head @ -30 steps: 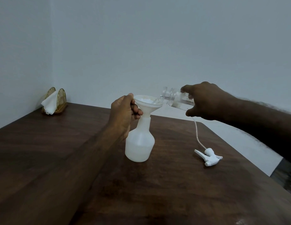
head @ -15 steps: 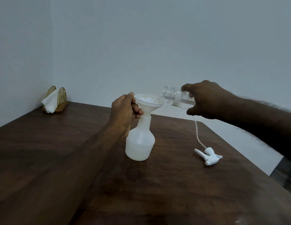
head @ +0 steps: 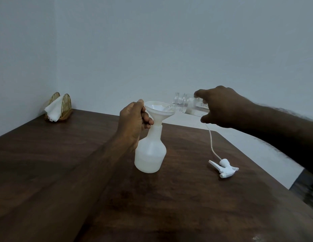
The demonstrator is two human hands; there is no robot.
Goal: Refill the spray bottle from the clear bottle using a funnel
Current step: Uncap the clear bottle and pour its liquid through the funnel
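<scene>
- While the right hand (head: 220,107) grips a clear, ribbed plastic bottle (head: 187,105) tipped almost onto its side, the bottle's open mouth hangs just over the rim of a white plastic funnel (head: 159,110), coming in from about three o'clock.
- The funnel's stem sits in the neck of a translucent white plastic spray bottle (head: 150,152), which stands upright near the middle of a dark brown wooden table (head: 169,206).
- At nine o'clock of the funnel, the left hand (head: 134,119) has its fingers curled under the cone and its thumb at the rim, holding the funnel steady.
- The pouring step looks to be in hand: liquid lies along the clear bottle's lower side, and a faint glint at its mouth may be a stream, though I cannot be sure.
- A paler band low in the spray bottle suggests it is only partly filled.
- A white plastic trigger spray head (head: 224,169) lies at four o'clock of the spray bottle, well apart, with its thin dip tube (head: 210,138) trailing away toward the right hand.
- A gold wire napkin holder (head: 59,106) with a white napkin stands at ten o'clock, in the far table corner.
- Next, I judge, the clear bottle's base needs raising slowly so the cone does not overflow, with the left hand's hold unchanged.
</scene>
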